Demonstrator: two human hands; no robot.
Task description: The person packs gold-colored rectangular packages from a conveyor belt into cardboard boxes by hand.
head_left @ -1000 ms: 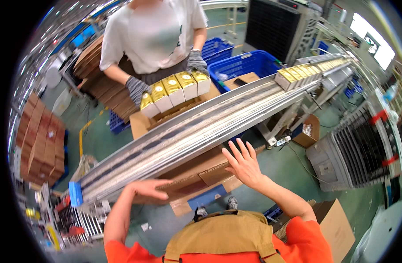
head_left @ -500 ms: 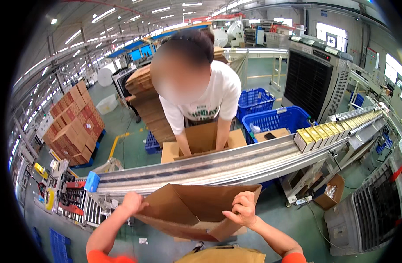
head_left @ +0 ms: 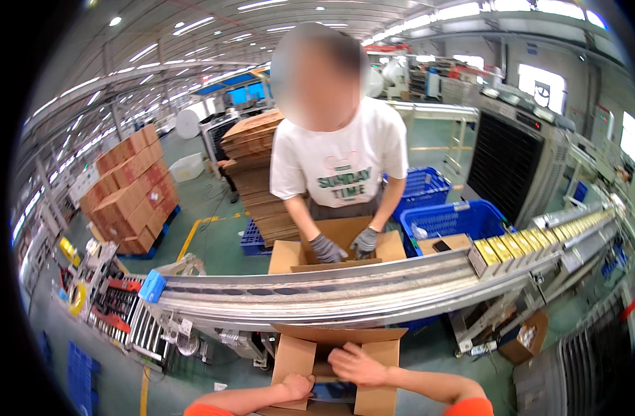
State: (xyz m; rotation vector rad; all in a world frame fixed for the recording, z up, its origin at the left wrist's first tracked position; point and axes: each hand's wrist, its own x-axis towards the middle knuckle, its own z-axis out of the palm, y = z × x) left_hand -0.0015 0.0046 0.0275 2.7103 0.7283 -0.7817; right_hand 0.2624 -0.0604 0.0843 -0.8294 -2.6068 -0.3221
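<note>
An open cardboard box (head_left: 295, 355) stands close in front of me, on my side of the conveyor, with its flaps folded outward. My left hand (head_left: 298, 386) grips the inner edge of its left flap. Over the opening, my right hand (head_left: 357, 364) has its fingers apart and slightly bent, with nothing seen in them. Something blue (head_left: 332, 391) shows in the box's opening below my hands; I cannot make out what it is.
A conveyor (head_left: 317, 295) crosses in front, carrying a row of yellow-topped cartons (head_left: 515, 246) at right. Beyond it, a co-worker in grey gloves (head_left: 328, 248) handles another cardboard box (head_left: 393, 247). Blue baskets (head_left: 463, 218) stand beside them; a blue block (head_left: 152, 286) sits at the conveyor's left end.
The box has moved down from beside the conveyor and its flaps now lie outward. My hands have come closer together over it. The co-worker stands more upright, gloved hands now showing.
</note>
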